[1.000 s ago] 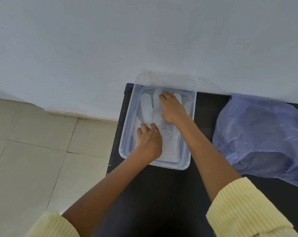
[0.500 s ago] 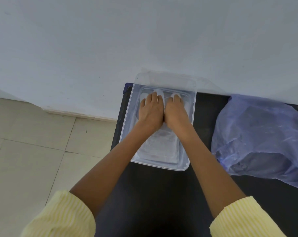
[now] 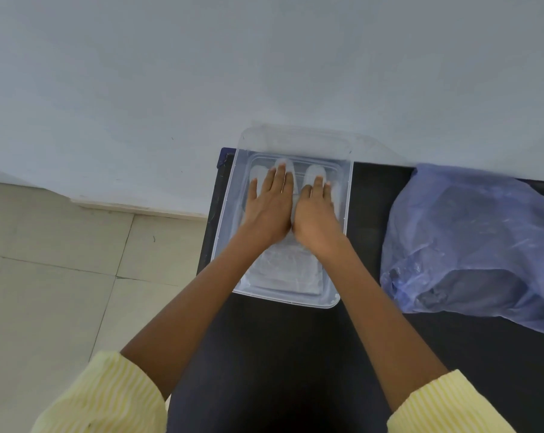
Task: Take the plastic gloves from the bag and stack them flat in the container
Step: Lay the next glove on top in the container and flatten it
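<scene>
Clear container (image 3: pixel 345 214) holds one glove stack (image 3: pixel 284 270) under left hand (image 3: pixel 269 207), right hand (image 3: pixel 317 214).

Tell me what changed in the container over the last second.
The left hand slid from the near end of the gloves to the far end, next to the right hand, which kept to the far end. Both now press flat, fingers straight. Nothing was picked up or let go. The container, the bag and the table stayed put.
</scene>
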